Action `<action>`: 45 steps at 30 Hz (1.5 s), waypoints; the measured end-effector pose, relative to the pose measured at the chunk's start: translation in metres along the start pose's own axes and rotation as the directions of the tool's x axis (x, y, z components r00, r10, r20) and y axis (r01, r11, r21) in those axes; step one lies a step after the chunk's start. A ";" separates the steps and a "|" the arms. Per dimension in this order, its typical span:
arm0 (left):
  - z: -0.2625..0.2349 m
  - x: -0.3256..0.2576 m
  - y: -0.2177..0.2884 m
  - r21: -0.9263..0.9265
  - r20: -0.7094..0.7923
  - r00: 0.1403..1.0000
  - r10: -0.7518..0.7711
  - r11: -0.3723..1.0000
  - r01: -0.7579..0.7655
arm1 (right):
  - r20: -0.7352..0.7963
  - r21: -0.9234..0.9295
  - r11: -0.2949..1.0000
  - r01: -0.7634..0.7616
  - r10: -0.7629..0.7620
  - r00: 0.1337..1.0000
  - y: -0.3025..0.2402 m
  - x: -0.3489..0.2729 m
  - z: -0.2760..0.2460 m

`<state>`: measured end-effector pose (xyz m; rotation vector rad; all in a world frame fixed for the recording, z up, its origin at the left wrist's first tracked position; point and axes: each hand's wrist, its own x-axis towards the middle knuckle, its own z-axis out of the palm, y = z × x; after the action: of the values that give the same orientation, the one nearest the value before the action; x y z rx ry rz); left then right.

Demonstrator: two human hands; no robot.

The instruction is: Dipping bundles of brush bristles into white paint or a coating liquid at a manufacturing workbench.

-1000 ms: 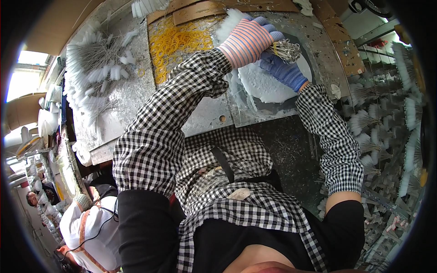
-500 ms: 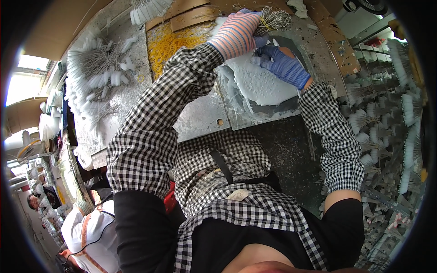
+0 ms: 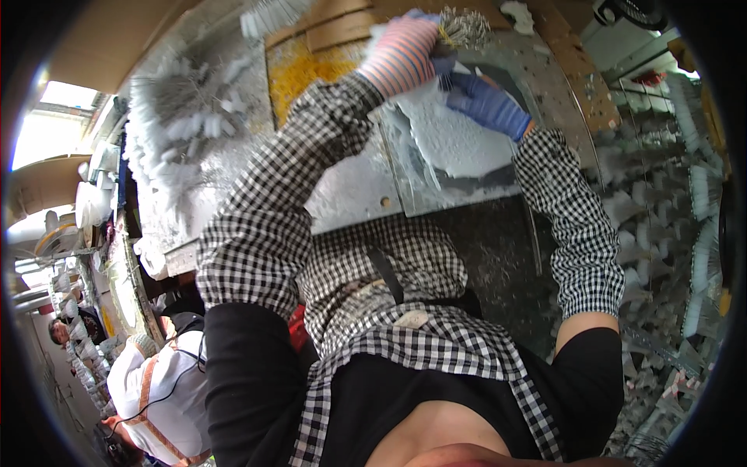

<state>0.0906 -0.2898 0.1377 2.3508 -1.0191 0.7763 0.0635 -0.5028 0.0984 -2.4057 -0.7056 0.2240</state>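
Note:
My left hand (image 3: 401, 54), in a pink-and-blue striped glove, is closed around a bundle of thin twisted wires (image 3: 465, 29). Their looped ends fan out to the right of the fist; the rest is hidden by the hand. Just below and to the right, my right hand (image 3: 489, 105) wears a blue glove. Its fingers are bent together and point toward the underside of the left hand; blur hides what lies between them. Beneath both hands, a white lumpy layer (image 3: 459, 148) covers part of a dark grey board (image 3: 498, 177) on the metal worktop.
Many wire-stemmed brushes with white bristles (image 3: 183, 124) lie on the worktop's left side. Yellow rings (image 3: 299, 74) lie beside cardboard strips (image 3: 338, 29). Racks of similar brushes (image 3: 654, 210) fill the right. At lower left is another person in white (image 3: 167, 381).
The view has shifted slightly, with blur on the worktop. My left hand still grips the wire bundle. My right hand's fingers have drawn closer together near it.

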 end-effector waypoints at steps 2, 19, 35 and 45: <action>0.000 -0.013 0.015 0.061 0.059 0.998 -0.029 0.998 0.025 | 0.037 -0.065 0.998 -0.011 0.014 0.999 -0.007 -0.008 0.004; -0.010 -0.013 0.024 0.283 0.058 0.992 0.115 0.951 -0.127 | -0.029 -0.431 0.888 0.159 -0.190 0.981 0.008 0.008 0.027; 0.016 -0.022 0.020 0.359 0.234 0.938 0.256 0.874 -0.328 | -0.002 -0.385 0.910 0.154 -0.168 0.986 0.054 0.013 0.043; 0.013 -0.023 0.018 0.336 0.268 0.946 0.185 0.902 -0.271 | 0.044 -0.398 0.915 0.062 -0.049 0.998 0.022 0.007 0.033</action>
<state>0.0679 -0.2973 0.1164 2.7238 -1.3720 0.8593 0.0682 -0.4974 0.0591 -2.7679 -0.9070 0.1024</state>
